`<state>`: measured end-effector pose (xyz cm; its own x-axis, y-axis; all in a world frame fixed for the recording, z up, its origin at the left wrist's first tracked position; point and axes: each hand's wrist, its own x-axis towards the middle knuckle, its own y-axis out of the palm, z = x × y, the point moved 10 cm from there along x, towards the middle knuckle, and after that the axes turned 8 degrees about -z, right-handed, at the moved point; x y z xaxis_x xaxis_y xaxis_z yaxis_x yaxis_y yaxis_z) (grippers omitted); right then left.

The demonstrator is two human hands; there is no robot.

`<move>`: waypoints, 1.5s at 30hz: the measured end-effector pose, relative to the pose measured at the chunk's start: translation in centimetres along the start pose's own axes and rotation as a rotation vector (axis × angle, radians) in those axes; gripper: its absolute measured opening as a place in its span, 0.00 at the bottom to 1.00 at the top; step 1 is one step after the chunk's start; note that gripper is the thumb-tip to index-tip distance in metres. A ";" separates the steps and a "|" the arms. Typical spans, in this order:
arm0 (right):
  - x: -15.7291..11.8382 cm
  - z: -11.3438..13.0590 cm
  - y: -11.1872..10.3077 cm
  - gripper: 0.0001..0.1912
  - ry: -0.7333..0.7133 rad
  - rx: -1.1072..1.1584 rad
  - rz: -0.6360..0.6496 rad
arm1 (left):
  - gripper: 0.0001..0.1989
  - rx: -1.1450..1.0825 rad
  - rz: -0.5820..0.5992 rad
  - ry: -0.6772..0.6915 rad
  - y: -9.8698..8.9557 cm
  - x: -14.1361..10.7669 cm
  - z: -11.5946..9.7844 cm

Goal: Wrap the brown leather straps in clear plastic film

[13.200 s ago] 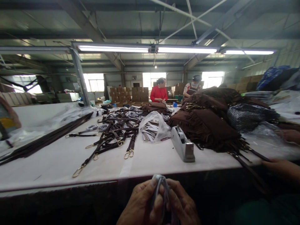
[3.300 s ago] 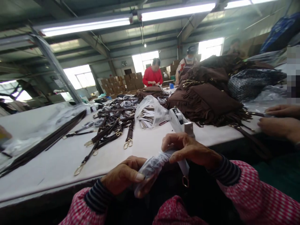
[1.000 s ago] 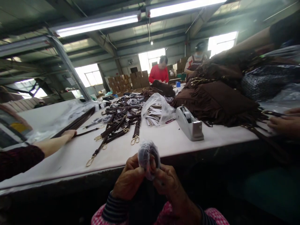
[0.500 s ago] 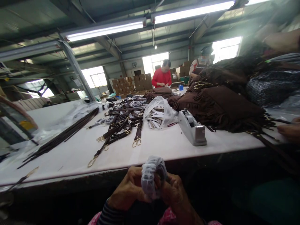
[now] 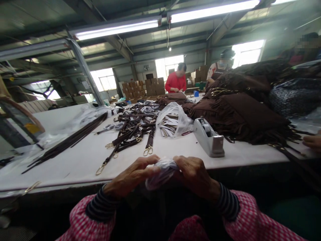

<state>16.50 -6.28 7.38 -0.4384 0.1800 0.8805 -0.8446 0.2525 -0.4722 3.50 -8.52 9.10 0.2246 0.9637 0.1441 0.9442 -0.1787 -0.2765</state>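
A plastic-wrapped coil [image 5: 162, 174] is held between both hands at the table's front edge. My left hand [image 5: 134, 174] grips its left side, the thumb along the wrap. On the right side, my right hand [image 5: 194, 172] has its fingers closed on the same coil. Beyond them, dark brown straps [image 5: 127, 134] with gold clasps lie tangled on the white table [image 5: 82, 160]. A clear bag of white and brown strips [image 5: 172, 124] sits to their right, beside a grey tape dispenser [image 5: 208, 139].
Brown fringed bags [image 5: 248, 113] are piled at the right. Long dark strips [image 5: 72, 137] lie at the left. Across the table are a person in red [image 5: 175, 82] and another person [image 5: 213, 72]. Someone's hand [image 5: 312, 141] shows at the right edge.
Both hands have risen towards the table edge with the coil, which has tipped from upright to flatter. More of both sleeves now shows. The arm at upper right has gone from view.
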 end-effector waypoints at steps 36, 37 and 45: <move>-2.7 -6.8 8.5 0.27 -0.216 -0.262 0.538 | 0.10 0.771 -0.196 0.472 0.1 6.3 8.2; -2.7 -6.7 8.5 0.28 -0.234 -0.276 0.521 | 0.11 0.761 -0.209 0.473 -0.1 6.2 8.2; -2.8 -6.9 8.8 0.28 -0.266 -0.272 0.468 | 0.07 1.177 -0.110 0.397 0.6 7.2 7.9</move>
<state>12.48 2.00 0.46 -0.8364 0.0952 0.5398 -0.4496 0.4440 -0.7751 3.85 -0.09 2.49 0.4089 0.7991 0.4408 0.2201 0.3824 -0.8974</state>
